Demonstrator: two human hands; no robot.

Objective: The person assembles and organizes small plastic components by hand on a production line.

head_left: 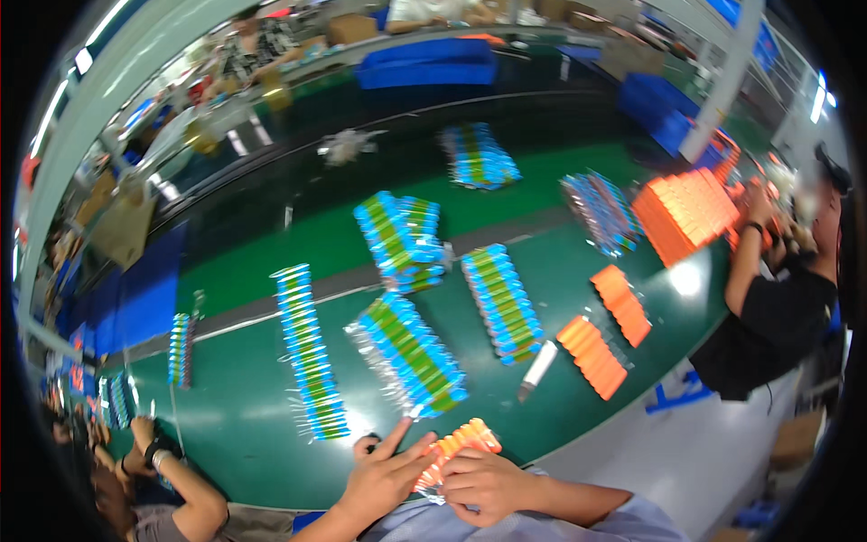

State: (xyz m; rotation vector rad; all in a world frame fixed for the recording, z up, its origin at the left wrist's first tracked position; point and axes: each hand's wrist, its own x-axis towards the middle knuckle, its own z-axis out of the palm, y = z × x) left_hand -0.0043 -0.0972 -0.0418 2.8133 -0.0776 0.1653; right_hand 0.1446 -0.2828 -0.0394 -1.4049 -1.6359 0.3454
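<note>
Close to the near table edge, a pack of orange tubes (474, 435) in clear plastic lies between my hands. My right hand (488, 485) has its fingers bent and closed on the pack's near right side. My left hand (384, 474) has its fingers spread, touching the pack's left edge; a small dark thing shows by its outer finger, too blurred to name. Just beyond lies a wide pack of blue and green tubes (411, 354). To its left is a long, narrow blue and green pack (310, 357), and to its right another pack (502, 304).
Two flat orange packs (591, 357) and a white marker-like stick (538, 370) lie to the right. Stacked orange packs (684, 217) stand by a co-worker in black (781, 298). Another co-worker's arm (185, 483) is at left. Blue bins (426, 65) stand beyond the belt.
</note>
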